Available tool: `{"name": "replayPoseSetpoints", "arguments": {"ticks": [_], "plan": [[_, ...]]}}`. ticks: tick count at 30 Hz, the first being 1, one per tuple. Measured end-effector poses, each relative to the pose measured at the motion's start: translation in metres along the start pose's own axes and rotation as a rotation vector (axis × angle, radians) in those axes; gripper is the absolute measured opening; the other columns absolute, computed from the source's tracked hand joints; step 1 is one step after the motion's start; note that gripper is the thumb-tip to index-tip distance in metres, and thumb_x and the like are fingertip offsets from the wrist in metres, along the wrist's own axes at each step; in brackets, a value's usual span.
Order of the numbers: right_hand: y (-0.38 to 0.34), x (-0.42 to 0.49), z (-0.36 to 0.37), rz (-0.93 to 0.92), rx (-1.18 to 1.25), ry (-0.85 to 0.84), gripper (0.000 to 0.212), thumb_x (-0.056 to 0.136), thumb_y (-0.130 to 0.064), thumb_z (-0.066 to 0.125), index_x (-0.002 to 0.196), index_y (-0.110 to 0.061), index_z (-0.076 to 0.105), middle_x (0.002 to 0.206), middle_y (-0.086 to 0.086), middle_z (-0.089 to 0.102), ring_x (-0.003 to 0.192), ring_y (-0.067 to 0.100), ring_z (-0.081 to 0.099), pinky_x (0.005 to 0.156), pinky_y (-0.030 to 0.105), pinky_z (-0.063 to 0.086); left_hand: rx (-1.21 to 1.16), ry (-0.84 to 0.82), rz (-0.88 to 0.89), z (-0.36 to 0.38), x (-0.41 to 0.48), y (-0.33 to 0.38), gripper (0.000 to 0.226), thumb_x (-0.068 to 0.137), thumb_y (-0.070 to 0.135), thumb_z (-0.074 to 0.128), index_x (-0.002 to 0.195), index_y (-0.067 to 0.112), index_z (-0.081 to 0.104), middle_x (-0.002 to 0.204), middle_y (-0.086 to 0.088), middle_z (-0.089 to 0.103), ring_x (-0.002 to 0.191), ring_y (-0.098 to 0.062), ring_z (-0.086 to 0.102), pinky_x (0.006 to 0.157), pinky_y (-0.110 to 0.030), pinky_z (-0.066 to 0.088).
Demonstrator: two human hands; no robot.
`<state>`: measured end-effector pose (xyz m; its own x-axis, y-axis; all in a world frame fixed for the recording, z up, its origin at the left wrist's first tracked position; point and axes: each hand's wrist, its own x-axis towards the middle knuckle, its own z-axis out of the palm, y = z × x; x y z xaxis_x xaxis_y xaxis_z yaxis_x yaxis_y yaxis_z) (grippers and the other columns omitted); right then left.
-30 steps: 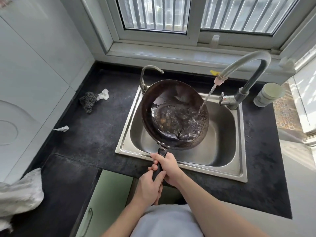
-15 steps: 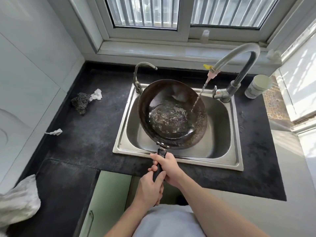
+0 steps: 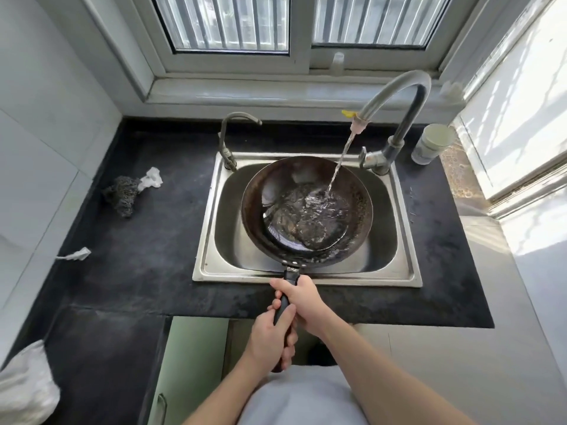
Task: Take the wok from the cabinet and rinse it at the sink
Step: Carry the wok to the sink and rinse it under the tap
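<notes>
Dark, wet-glossy metal wok (image 3: 306, 210); brushed steel sink (image 3: 306, 279); matt black counter (image 3: 159, 240).

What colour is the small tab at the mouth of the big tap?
Yellow. The head view shows the tab clearly.

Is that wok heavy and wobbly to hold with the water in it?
Probably heavy: both the left hand and right hand grip the handle, and water pools inside the wok. It looks like stiff metal, so it should not bend. The pooled water may slosh and tip it if tilted quickly.
</notes>
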<state>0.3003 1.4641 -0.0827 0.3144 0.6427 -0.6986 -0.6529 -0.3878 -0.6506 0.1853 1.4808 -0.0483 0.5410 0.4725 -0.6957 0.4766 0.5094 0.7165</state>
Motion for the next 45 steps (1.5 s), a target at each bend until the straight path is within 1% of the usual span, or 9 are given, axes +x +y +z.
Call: {"name": "replayPoseSetpoints", "arguments": {"ticks": [7, 14, 19, 23, 27, 31, 35, 40, 45], "plan": [[0.019, -0.009, 0.000, 0.000, -0.010, 0.006, 0.028, 0.094, -0.004, 0.065, 0.068, -0.007, 0.054, 0.061, 0.008, 0.055, 0.049, 0.019, 0.055, 0.066, 0.042, 0.057, -0.036, -0.028, -0.009, -0.002, -0.009, -0.018, 0.039, 0.100, 0.032, 0.048, 0.074, 0.003, 0.049, 0.049, -0.007, 0.046, 0.031, -0.016, 0.037, 0.033, -0.021, 0.032], [0.022, -0.004, -0.018, -0.025, -0.060, 0.007, 0.028, 0.093, -0.008, 0.067, 0.066, -0.009, 0.060, 0.061, 0.008, 0.058, 0.052, 0.019, 0.060, 0.080, 0.052, 0.055, -0.053, -0.058, -0.012, 0.009, -0.004, -0.019, 0.040, 0.100, 0.033, 0.047, 0.073, 0.004, 0.050, 0.049, -0.006, 0.045, 0.032, -0.016, 0.038, 0.033, -0.022, 0.034], [-0.001, 0.010, -0.027, -0.026, -0.095, -0.018, 0.043, 0.091, -0.009, 0.068, 0.049, -0.017, 0.062, 0.054, 0.007, 0.056, 0.048, 0.020, 0.060, 0.081, 0.058, 0.053, -0.065, -0.026, 0.013, 0.022, 0.011, -0.001, 0.040, 0.100, 0.033, 0.048, 0.073, 0.004, 0.050, 0.050, -0.007, 0.045, 0.032, -0.016, 0.038, 0.033, -0.022, 0.034], [-0.021, 0.019, -0.026, -0.016, -0.094, -0.059, 0.031, 0.091, -0.009, 0.068, 0.063, -0.007, 0.055, 0.053, 0.007, 0.055, 0.047, 0.021, 0.059, 0.078, 0.053, 0.051, -0.026, 0.050, 0.053, 0.026, 0.019, 0.013, 0.042, 0.100, 0.032, 0.047, 0.072, 0.002, 0.052, 0.048, -0.006, 0.047, 0.033, -0.016, 0.039, 0.034, -0.023, 0.034], [-0.026, 0.021, -0.017, -0.015, -0.140, -0.100, 0.026, 0.091, -0.010, 0.068, 0.071, -0.004, 0.053, 0.055, 0.008, 0.056, 0.049, 0.020, 0.060, 0.080, 0.052, 0.054, -0.039, 0.091, 0.075, 0.022, 0.016, 0.016, 0.042, 0.100, 0.031, 0.047, 0.070, 0.002, 0.051, 0.047, -0.006, 0.047, 0.032, -0.017, 0.038, 0.033, -0.024, 0.034], [-0.012, 0.018, -0.010, -0.007, -0.133, -0.114, 0.020, 0.089, -0.012, 0.070, 0.091, -0.005, 0.051, 0.063, 0.007, 0.059, 0.052, 0.020, 0.060, 0.076, 0.051, 0.059, -0.082, 0.085, 0.048, 0.014, 0.007, 0.006, 0.038, 0.100, 0.030, 0.048, 0.074, 0.003, 0.050, 0.049, -0.007, 0.046, 0.032, -0.016, 0.036, 0.033, -0.023, 0.032], [0.005, 0.011, -0.016, -0.008, -0.177, -0.119, 0.024, 0.087, -0.019, 0.071, 0.068, -0.009, 0.060, 0.061, 0.008, 0.060, 0.054, 0.021, 0.063, 0.088, 0.066, 0.052, -0.061, 0.064, 0.024, 0.014, 0.000, -0.007, 0.037, 0.100, 0.031, 0.048, 0.077, 0.002, 0.052, 0.050, -0.007, 0.046, 0.033, -0.016, 0.037, 0.033, -0.023, 0.032], [0.007, 0.008, -0.029, -0.033, -0.142, -0.088, 0.026, 0.089, -0.015, 0.069, 0.065, -0.010, 0.060, 0.058, 0.006, 0.059, 0.053, 0.021, 0.062, 0.088, 0.064, 0.053, -0.011, 0.037, 0.031, 0.023, 0.004, -0.008, 0.039, 0.101, 0.031, 0.046, 0.077, 0.001, 0.053, 0.050, -0.006, 0.047, 0.033, -0.016, 0.038, 0.033, -0.023, 0.034], [-0.013, 0.015, -0.033, -0.008, -0.094, -0.083, 0.025, 0.091, -0.008, 0.067, 0.070, -0.005, 0.053, 0.055, 0.006, 0.054, 0.048, 0.019, 0.058, 0.079, 0.051, 0.053, 0.002, 0.057, 0.067, 0.030, 0.016, 0.003, 0.037, 0.100, 0.030, 0.048, 0.077, 0.002, 0.052, 0.050, -0.008, 0.047, 0.032, -0.017, 0.038, 0.032, -0.024, 0.033]]}}
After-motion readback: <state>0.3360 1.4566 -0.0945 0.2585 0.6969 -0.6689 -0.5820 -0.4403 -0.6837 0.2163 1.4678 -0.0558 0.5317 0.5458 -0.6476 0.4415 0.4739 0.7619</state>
